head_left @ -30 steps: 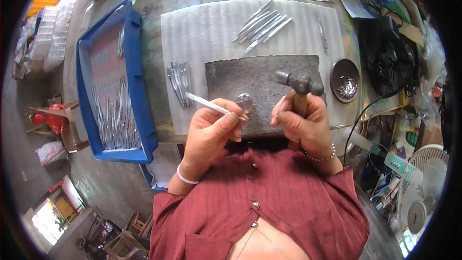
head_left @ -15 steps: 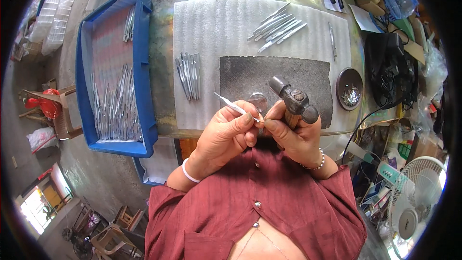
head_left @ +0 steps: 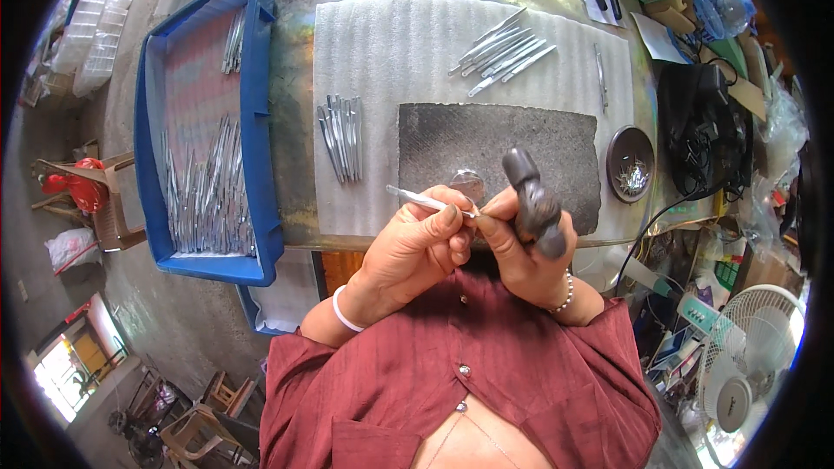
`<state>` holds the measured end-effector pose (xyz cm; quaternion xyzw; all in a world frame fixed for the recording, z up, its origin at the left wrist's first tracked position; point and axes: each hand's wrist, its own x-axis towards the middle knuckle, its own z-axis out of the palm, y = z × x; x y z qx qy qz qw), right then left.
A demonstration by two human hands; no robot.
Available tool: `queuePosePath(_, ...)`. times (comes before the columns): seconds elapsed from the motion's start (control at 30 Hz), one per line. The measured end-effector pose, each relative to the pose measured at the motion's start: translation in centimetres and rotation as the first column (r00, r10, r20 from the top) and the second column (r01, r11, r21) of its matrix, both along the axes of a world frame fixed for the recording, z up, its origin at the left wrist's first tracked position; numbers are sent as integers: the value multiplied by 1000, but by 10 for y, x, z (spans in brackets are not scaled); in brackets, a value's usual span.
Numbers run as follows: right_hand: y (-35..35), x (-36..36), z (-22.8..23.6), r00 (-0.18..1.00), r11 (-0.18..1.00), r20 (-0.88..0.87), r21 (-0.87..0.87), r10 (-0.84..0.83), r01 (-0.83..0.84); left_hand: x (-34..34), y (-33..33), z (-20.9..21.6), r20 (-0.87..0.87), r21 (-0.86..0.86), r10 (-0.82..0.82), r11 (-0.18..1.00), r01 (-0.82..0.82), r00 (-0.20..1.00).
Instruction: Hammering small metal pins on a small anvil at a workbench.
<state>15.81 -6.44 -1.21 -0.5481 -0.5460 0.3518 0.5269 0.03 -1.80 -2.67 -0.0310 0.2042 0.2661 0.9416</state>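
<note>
My left hand (head_left: pixel 407 252) is closed around a slim silvery metal piece (head_left: pixel 417 198), its flat end pointing up and left. My right hand (head_left: pixel 532 271) grips a hammer (head_left: pixel 537 204) near its head, which is tilted and blurred. The right thumb and forefinger pinch at the near end of the metal piece; what lies between those tips is too small to make out. Just beyond the hands, a small round shiny object (head_left: pixel 467 181) rests on a dark rectangular mat (head_left: pixel 495 132). A round brown dish (head_left: pixel 618 156) right of the mat holds tiny shiny bits.
Similar metal pieces lie on the white foam sheet (head_left: pixel 373 43) in a left bundle (head_left: pixel 344 139) and a far group (head_left: pixel 502 52). One slim tool (head_left: pixel 601 78) lies at its right. A blue tray (head_left: pixel 252 122) of pieces stands left, a fan (head_left: pixel 751 339) right.
The hammer head has turned in my right hand and swung slightly toward me. The metal piece lies a little flatter, its far end slightly lower; both hands keep their holds.
</note>
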Motion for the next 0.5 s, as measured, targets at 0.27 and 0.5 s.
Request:
queuePosePath(0.27,9,9,12,991,986,48,-113,127,-121,-5,1,2,-52,24,61,998,-60,997)
queuePosePath(0.5,13,21,7,918,979,356,-162,174,-123,-25,10,-3,-144,248,222,951,-182,964)
